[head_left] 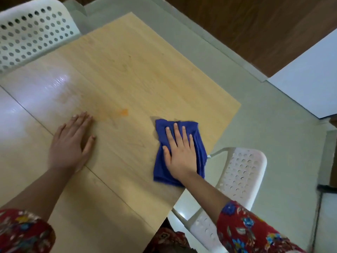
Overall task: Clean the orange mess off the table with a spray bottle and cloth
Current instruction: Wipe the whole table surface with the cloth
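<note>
A small orange mess (123,112) with a faint smear to its left lies on the light wooden table (127,61). My right hand (179,152) presses flat, fingers spread, on a folded blue cloth (199,143) near the table's right edge, to the right of the mess. My left hand (70,143) rests flat on the table, palm down, holding nothing, its fingertips just left of the smear. No spray bottle is in view.
A white perforated chair (27,33) stands at the table's far left corner. Another white perforated chair (240,176) stands at the right edge, under my right forearm. A seam (32,115) runs across the tabletop. Grey floor lies to the right.
</note>
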